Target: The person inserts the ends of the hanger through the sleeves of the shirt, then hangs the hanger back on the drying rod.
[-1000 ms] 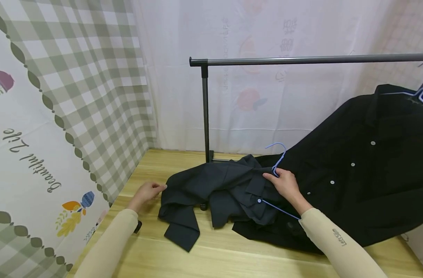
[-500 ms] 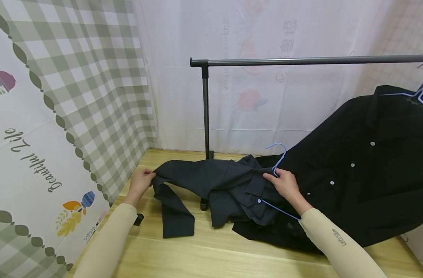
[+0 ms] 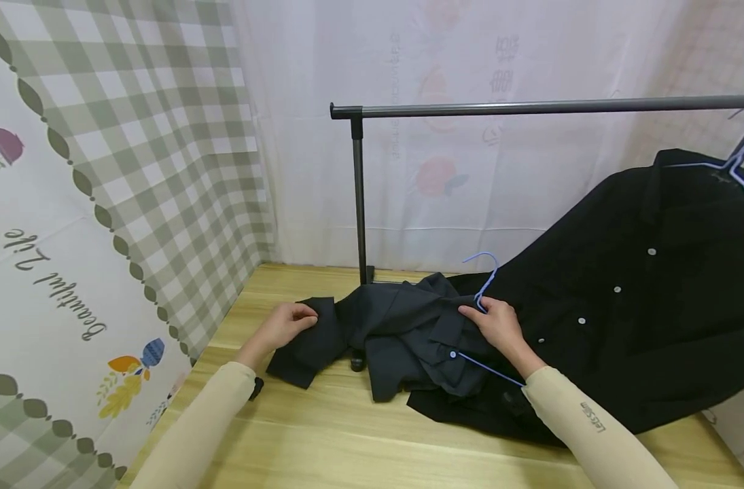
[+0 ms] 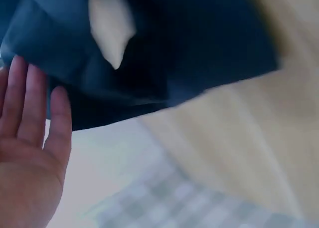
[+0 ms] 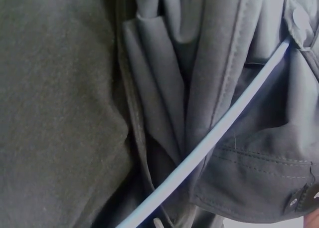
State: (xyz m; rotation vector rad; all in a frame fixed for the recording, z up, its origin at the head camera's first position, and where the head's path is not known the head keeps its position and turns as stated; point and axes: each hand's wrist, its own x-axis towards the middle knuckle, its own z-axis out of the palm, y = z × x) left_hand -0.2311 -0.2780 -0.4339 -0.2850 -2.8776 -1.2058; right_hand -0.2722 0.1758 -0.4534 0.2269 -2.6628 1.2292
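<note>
A dark grey shirt (image 3: 386,312) lies bunched on the wooden table with a blue wire hanger (image 3: 484,261) partly inside it. The hanger's hook sticks up, and its lower bar (image 5: 219,128) crosses the cloth in the right wrist view. My right hand (image 3: 500,329) pinches the shirt and hanger just below the hook. At the left, my left hand (image 3: 284,326) pinches the edge of a loose flap (image 3: 323,336) that looks like a sleeve end. In the left wrist view, the fingers (image 4: 35,103) meet blurred dark cloth; the thumb's grip is hidden there.
A metal clothes rack (image 3: 469,109) stands behind the shirt, its left post (image 3: 359,204) rising from the table. At the right, a black shirt (image 3: 671,292) with white buttons hangs on another blue hanger (image 3: 738,163). A checked cloth (image 3: 182,136) covers the left wall.
My left hand first pulled the cloth's end left, then moved back right and slightly down. The loose flap has swung over toward the left hand. My right hand stays at the hanger.
</note>
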